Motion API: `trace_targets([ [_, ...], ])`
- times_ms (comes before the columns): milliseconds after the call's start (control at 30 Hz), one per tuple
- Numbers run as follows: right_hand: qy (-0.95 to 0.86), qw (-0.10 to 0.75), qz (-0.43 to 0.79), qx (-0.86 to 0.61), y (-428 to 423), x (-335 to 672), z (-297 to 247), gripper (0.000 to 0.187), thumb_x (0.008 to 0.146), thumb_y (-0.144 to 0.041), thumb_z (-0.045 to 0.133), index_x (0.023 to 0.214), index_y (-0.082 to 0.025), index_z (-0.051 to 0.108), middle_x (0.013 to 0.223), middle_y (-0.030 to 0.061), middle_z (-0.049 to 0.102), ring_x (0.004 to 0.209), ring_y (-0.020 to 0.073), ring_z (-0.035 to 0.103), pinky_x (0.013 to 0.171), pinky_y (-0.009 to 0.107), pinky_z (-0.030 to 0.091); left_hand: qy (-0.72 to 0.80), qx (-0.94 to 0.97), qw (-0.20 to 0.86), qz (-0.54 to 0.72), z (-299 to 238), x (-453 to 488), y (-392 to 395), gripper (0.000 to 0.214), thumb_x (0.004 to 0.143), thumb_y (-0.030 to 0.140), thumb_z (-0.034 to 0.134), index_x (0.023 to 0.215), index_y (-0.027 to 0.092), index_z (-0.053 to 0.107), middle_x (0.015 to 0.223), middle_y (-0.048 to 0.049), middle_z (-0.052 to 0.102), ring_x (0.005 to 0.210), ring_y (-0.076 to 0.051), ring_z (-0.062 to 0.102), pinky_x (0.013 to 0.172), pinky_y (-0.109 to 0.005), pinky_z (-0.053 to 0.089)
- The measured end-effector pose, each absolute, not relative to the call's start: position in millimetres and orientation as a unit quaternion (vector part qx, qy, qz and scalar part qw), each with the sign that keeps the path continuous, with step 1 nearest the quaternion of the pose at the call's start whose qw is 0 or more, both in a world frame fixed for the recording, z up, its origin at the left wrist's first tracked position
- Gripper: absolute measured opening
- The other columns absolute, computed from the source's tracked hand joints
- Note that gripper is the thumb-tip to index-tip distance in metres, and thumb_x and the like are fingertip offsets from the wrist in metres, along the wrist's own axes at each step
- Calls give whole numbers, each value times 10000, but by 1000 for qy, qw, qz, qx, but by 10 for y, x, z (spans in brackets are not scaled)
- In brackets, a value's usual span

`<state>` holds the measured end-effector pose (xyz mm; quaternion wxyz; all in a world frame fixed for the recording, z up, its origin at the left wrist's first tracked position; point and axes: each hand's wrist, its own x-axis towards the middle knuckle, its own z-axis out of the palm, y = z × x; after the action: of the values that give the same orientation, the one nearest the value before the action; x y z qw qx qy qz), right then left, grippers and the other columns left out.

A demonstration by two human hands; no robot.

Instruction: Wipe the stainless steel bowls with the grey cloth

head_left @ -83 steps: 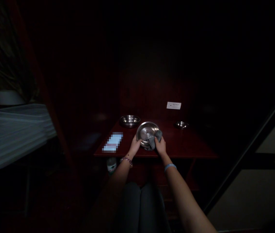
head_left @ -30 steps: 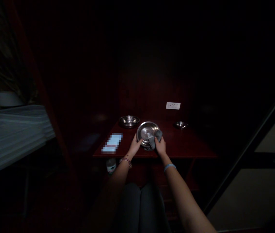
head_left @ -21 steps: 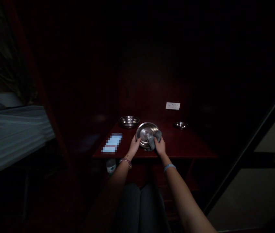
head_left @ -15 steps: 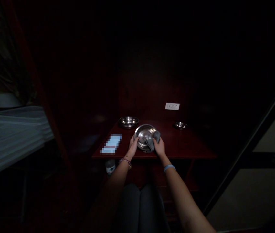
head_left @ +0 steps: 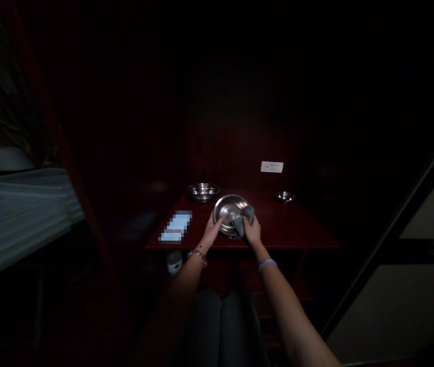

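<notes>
A shiny steel bowl point(head_left: 227, 208) is tilted toward me above the front of the dark red table. My left hand point(head_left: 212, 230) grips its left rim, thumb over the inside and the other fingers hidden behind. At the lower right rim, my right hand point(head_left: 252, 230) clasps a grey cloth point(head_left: 239, 226), which is folded over the edge and lies against the bowl's inner wall. Farther back on the left stand steel bowls point(head_left: 202, 191), seemingly stacked. A smaller steel bowl point(head_left: 284, 197) sits at the back right.
The red table point(head_left: 301, 229) has a pixelated bright rectangle point(head_left: 176, 226) on its left side. A jar or bottle with a label point(head_left: 174, 264) stands below the tabletop. Stacked translucent trays point(head_left: 29, 214) are at far left; a white socket point(head_left: 272, 167) is on the back wall.
The bowl has shifted very slightly to the right. My left thumb reaches a little farther inside it. The cloth stays at the lower right rim.
</notes>
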<state>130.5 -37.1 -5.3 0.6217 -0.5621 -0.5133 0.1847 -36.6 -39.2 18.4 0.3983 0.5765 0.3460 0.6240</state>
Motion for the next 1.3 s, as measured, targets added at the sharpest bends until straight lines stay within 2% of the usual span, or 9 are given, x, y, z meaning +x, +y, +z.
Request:
trace_targets([
  [200,-510,624,182,-564,-391,1290,-28,330,825,-367,538,1095,-194,615,1037,76,694,949,209,648,870,309,484,346,595,383,617,133,-377,-328,575,794,312,618,1323,203,419,1353,-91,519,1265,-251,474,1116,-374,311],
  [467,-516,615,184,-568,-378,1288,-5,321,834,-343,531,1122,-221,602,1041,53,691,971,195,643,866,295,487,365,578,385,620,106,-367,-258,592,752,289,656,1295,157,462,1298,-117,566,1217,-249,522,1108,-415,328],
  [667,-516,615,186,-567,-370,1293,-7,301,840,-348,531,1099,-213,605,1024,62,696,954,195,648,871,295,485,371,580,373,622,40,-382,-179,497,759,342,635,1215,170,539,1232,-99,619,1169,-246,561,1091,-442,347],
  [1300,-512,619,188,-565,-356,1292,-18,304,834,-330,533,1109,-219,599,1015,50,695,951,196,646,877,304,484,380,578,372,620,11,-392,-147,530,751,304,646,1251,192,510,1263,-92,601,1207,-246,535,1116,-442,316],
])
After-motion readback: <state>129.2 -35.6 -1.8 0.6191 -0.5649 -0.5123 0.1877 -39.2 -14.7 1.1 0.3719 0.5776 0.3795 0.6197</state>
